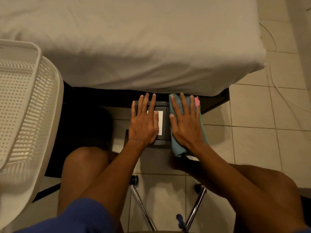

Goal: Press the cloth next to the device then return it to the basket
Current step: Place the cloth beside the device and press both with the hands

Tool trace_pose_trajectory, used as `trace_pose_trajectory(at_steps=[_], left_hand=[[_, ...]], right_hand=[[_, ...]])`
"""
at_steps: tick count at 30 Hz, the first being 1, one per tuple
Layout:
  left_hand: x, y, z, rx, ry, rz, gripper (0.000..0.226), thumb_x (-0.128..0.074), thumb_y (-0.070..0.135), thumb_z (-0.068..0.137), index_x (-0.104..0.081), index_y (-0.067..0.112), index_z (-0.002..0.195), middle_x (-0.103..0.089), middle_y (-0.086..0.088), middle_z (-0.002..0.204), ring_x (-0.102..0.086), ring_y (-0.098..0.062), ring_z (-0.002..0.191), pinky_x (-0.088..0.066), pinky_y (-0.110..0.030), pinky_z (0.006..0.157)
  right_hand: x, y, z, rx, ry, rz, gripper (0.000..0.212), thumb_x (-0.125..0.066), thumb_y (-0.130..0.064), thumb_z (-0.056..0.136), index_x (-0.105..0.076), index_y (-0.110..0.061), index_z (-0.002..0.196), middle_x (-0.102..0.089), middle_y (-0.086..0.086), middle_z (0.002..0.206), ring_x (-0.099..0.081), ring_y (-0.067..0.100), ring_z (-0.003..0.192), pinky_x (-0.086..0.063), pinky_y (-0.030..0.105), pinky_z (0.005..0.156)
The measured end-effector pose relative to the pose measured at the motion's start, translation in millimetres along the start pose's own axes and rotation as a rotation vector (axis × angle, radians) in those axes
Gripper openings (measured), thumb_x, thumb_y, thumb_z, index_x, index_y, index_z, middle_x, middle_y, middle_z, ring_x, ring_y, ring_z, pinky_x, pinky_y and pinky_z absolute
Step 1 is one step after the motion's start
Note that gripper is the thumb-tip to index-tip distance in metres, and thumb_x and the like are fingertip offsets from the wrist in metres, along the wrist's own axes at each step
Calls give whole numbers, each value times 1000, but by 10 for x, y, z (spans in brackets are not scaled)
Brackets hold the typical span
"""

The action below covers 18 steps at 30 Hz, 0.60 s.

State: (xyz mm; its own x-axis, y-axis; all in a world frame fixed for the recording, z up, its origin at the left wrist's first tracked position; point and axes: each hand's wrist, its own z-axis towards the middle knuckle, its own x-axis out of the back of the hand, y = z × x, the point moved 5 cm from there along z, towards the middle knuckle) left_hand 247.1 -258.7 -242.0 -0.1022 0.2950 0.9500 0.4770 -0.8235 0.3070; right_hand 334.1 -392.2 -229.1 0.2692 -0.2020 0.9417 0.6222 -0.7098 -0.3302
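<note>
A folded teal cloth [178, 148] with a pink tag lies just right of a dark grey box-like device [165, 121] that carries a white label. My right hand [186, 121] lies flat on the cloth, fingers spread, palm down. My left hand [144, 121] rests flat on top of the device, fingers apart, covering most of the label. A white perforated plastic basket [30, 106] stands at the left edge of the view, well apart from both hands.
A bed with a white sheet [134, 39] fills the far side, its edge just beyond my fingertips. Beige floor tiles [252, 132] spread to the right. My bare knees and chrome chair legs [143, 207] with castors are below the hands.
</note>
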Motion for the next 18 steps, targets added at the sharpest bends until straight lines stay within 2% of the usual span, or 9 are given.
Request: trace_pose_trajectory(at_steps=[3, 6, 8, 12, 13, 15, 18], left_hand=[[6, 21, -6, -5, 0, -9, 60, -14, 39, 101, 0, 21, 156, -2, -6, 165, 4, -19, 152, -5, -47, 124], [11, 16, 3, -1, 0, -22, 59, -14, 38, 102, 1, 20, 156, 0, -6, 165, 6, -18, 152, -5, -47, 124], [8, 19, -8, 0, -4, -26, 60, -15, 37, 102, 3, 19, 156, 3, -5, 165, 8, -17, 152, -4, -46, 124], [-11, 5, -13, 8, -10, -21, 61, -16, 37, 103, 8, 18, 156, 7, -4, 165, 11, -17, 152, -3, -46, 124], [-11, -2, -6, 10, -8, -18, 61, -16, 37, 103, 8, 19, 156, 7, -4, 165, 10, -17, 152, -3, -46, 124], [-14, -4, 2, 10, -13, -15, 61, -16, 37, 103, 8, 19, 156, 7, -4, 165, 10, -17, 152, -3, -46, 124], [-23, 1, -3, 11, -22, -16, 61, -17, 37, 103, 9, 19, 155, 8, -4, 165, 11, -17, 152, -1, -45, 124]], right_hand=[[32, 54, 32, 221, -89, -52, 65, -35, -41, 101, -4, -32, 159, 4, 0, 168, 11, 23, 154, -3, 51, 124], [27, 77, 63, 188, -59, -18, 63, -31, -40, 101, -7, -32, 159, 0, -1, 168, 8, 19, 154, -2, 47, 125], [13, 107, 63, 54, -1, 26, 62, -28, -41, 100, -9, -31, 159, -5, 1, 168, 4, 20, 155, -4, 48, 125], [-6, 199, 53, -424, 149, 130, 62, -22, -46, 100, -10, -26, 158, -9, 8, 167, -2, 29, 154, -19, 55, 122], [-21, 185, 56, -461, 155, 120, 63, -22, -45, 101, -9, -25, 159, -8, 9, 167, -2, 31, 154, -18, 55, 122], [-51, 155, 44, -408, 132, 82, 64, -24, -44, 101, -6, -23, 159, -6, 9, 167, 2, 32, 154, -14, 55, 123], [-31, 128, 28, -224, 74, 40, 67, -27, -45, 101, -1, -23, 159, 1, 7, 168, 10, 30, 153, -7, 53, 124]])
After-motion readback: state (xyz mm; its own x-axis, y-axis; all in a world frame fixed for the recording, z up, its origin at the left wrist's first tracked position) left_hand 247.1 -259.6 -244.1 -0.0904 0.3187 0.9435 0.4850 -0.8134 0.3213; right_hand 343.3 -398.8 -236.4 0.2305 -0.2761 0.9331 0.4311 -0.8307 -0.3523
